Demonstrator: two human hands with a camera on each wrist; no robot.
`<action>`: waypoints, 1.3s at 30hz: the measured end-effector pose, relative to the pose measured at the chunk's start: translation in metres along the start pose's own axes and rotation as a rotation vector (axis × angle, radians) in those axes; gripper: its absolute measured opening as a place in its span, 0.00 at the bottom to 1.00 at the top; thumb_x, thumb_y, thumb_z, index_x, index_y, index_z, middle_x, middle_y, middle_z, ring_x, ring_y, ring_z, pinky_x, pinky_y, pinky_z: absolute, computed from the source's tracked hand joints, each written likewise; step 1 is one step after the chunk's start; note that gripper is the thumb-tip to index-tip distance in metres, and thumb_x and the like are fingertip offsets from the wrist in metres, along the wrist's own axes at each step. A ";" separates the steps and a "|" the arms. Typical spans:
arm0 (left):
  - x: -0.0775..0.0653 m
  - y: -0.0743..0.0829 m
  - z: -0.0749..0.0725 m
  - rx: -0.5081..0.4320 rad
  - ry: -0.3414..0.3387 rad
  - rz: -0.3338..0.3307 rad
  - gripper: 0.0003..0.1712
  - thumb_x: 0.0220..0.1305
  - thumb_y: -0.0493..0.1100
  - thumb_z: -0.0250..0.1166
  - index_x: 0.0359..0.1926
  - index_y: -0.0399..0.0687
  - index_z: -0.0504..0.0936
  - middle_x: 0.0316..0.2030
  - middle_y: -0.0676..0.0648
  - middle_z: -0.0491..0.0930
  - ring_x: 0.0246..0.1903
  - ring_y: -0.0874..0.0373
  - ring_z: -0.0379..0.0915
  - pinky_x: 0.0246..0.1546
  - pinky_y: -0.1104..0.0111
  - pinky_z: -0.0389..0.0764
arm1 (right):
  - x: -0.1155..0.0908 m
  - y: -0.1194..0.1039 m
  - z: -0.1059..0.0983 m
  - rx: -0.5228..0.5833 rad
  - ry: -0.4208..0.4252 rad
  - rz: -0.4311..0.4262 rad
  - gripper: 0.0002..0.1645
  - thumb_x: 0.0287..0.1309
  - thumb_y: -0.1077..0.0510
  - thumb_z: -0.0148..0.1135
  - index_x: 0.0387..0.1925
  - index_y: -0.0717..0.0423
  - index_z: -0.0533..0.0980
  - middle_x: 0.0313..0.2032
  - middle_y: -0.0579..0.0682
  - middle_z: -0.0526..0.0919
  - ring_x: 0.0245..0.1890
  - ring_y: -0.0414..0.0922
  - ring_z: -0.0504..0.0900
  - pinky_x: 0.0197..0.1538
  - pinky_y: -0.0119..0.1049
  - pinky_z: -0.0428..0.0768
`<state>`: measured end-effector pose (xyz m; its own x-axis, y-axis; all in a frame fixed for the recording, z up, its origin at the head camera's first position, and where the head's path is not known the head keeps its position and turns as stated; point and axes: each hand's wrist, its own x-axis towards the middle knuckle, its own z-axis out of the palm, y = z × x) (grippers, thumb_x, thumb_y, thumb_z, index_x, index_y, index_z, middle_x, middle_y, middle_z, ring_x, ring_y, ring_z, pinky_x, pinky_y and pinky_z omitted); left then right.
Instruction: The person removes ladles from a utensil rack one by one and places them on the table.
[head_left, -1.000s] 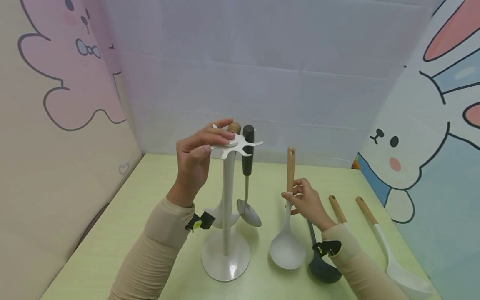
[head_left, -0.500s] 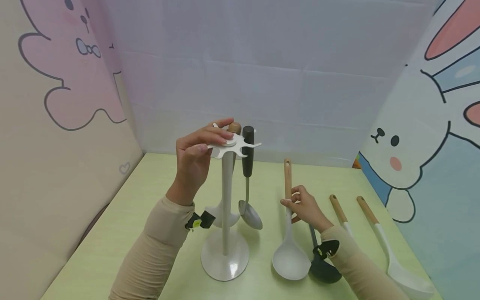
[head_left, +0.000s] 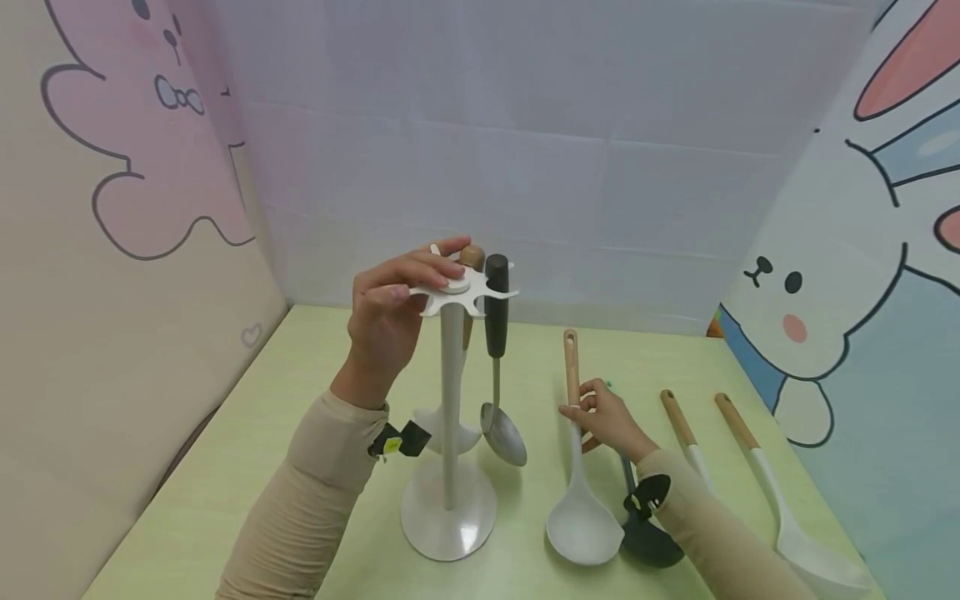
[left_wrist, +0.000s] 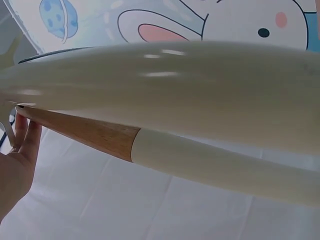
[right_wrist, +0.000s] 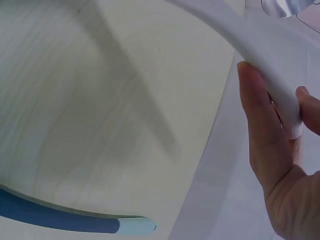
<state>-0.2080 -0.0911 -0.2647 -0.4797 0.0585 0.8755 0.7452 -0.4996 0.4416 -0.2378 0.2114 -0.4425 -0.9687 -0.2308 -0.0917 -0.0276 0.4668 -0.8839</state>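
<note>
My right hand (head_left: pixel 609 421) pinches a white ladle (head_left: pixel 583 529) where its wooden handle meets the white neck. The handle points up and away, and the bowl hangs low toward me. In the right wrist view, thumb and fingers grip the white neck (right_wrist: pixel 270 85). My left hand (head_left: pixel 390 312) holds the hooked top of a white utensil stand (head_left: pixel 450 408), fingers over the plate and thumb at a hook. On the stand's far side hang a metal ladle (head_left: pixel 504 437) with a black handle and a white utensil with a wooden handle (left_wrist: pixel 95 132), partly hidden by the post.
A dark ladle (head_left: pixel 651 542) lies right of the held one, partly behind my right forearm; its blue handle (right_wrist: pixel 60 215) shows in the right wrist view. Further right lie two white utensils with wooden handles (head_left: pixel 678 417). Cartoon-printed panels and a white sheet (head_left: pixel 540 167) surround the table.
The white ladle in my right hand has come lower and nearer to me. My left hand stays on the stand's top, whose hooks have turned slightly.
</note>
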 end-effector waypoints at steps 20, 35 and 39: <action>0.003 -0.002 -0.003 -0.065 -0.030 -0.021 0.21 0.54 0.39 0.46 0.31 0.54 0.88 0.37 0.52 0.87 0.55 0.45 0.75 0.66 0.41 0.56 | 0.020 0.017 0.000 -0.028 -0.036 0.100 0.21 0.66 0.60 0.62 0.50 0.68 0.64 0.35 0.62 0.77 0.23 0.47 0.83 0.24 0.43 0.84; 0.002 -0.001 -0.005 -0.074 -0.052 -0.033 0.23 0.55 0.39 0.46 0.33 0.55 0.89 0.38 0.53 0.87 0.58 0.45 0.73 0.66 0.41 0.55 | 0.033 0.031 0.005 -0.085 -0.061 0.171 0.18 0.65 0.61 0.62 0.46 0.70 0.66 0.36 0.61 0.77 0.23 0.47 0.82 0.25 0.43 0.84; 0.002 -0.001 -0.005 -0.075 -0.063 -0.031 0.23 0.55 0.39 0.46 0.34 0.56 0.89 0.38 0.53 0.86 0.58 0.45 0.73 0.66 0.41 0.55 | 0.034 0.034 0.007 -0.088 -0.063 0.198 0.18 0.64 0.61 0.63 0.45 0.70 0.67 0.36 0.61 0.77 0.23 0.47 0.82 0.25 0.43 0.84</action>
<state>-0.2124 -0.0949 -0.2647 -0.4696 0.1280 0.8735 0.6930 -0.5595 0.4546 -0.2702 0.2138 -0.4789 -0.9401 -0.1791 -0.2901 0.1371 0.5804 -0.8027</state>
